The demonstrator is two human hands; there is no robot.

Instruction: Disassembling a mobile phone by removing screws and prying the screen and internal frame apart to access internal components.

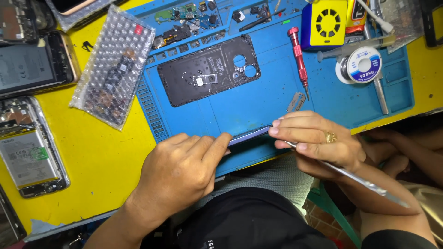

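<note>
My left hand (184,166) and my right hand (314,138) hold a thin phone body (249,134) on edge between them, over the front of the blue repair mat (258,101). The left fingers grip its left end. The right hand pinches its right end and also carries a long metal pry tool (355,177) that runs back under the palm. A ring sits on a right finger. A black phone back cover (210,69) with camera holes lies flat on the mat behind the hands.
A red screwdriver (298,57), a solder spool (363,64), a syringe (355,46), a yellow fan unit (325,23) and small parts lie on the mat. A bubble-wrap bag (115,64) and opened phones (30,147) rest on the yellow table (101,152).
</note>
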